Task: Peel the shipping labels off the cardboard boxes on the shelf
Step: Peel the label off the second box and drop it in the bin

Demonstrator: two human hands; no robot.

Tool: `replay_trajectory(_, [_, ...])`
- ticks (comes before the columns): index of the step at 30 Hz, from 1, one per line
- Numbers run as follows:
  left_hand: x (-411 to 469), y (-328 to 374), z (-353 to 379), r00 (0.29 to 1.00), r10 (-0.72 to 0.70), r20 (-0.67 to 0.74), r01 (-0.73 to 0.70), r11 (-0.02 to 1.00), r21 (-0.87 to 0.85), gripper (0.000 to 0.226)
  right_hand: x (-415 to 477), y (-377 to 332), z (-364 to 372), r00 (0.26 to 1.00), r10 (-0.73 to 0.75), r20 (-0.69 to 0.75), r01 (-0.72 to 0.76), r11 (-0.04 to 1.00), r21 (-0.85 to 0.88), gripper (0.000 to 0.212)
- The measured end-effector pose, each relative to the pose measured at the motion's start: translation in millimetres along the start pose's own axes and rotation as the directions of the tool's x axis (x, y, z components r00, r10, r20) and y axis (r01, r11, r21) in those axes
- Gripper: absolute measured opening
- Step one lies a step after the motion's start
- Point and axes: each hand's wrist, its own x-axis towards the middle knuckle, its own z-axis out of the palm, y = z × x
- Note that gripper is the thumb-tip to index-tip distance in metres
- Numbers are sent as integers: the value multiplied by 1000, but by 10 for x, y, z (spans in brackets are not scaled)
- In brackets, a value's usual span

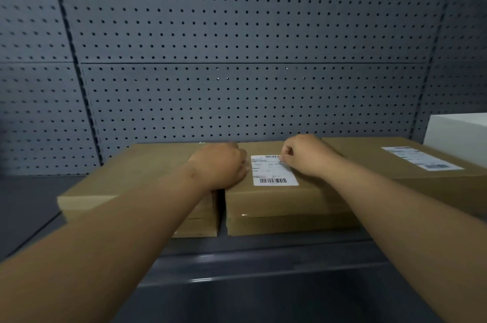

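A grey pegboard wall (237,32) backed the shelf (263,256), where cardboard boxes lay side by side. The left box (137,169) showed no label on its visible top. The right box (369,162) carried a second label (421,158) (a white box (458,135) stood at its far right). The middle box (263,198) bore the shipping label (274,171), which lay mostly flat on its top.

The left hand (221,164) rested on that box's left edge, over the gap to its neighbour; whether its fingers held anything could not be told. The right hand (305,155) had its fingers curled, thumb and forefinger pinching at the label's upper right edge.

The step looked like starting the peel. It would go best by freeing a corner cleanly, then pulling low and slowly along the surface while the left hand pinned the box, so the paper would not tear.
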Motion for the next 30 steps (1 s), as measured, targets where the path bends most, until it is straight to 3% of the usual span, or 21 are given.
replay_trajectory(6, [37, -202, 133, 996, 80, 26, -79, 996, -30, 39, 326, 70, 154, 980, 200, 9, -200, 979, -34, 22])
replay_trajectory(14, [102, -245, 222, 991, 116, 66, -106, 985, -133, 37, 571, 134, 282, 942, 334, 7, -334, 940, 62, 30])
replay_trajectory(23, [108, -249, 234, 984, 151, 98, -124, 963, -239, 31, 596, 133, 318, 956, 294, 9, -294, 956, -2, 29])
replay_trajectory(30, [124, -233, 193, 974, 169, 148, -143, 975, -171, 31, 514, 128, 271, 934, 356, 36, -353, 900, 257, 27])
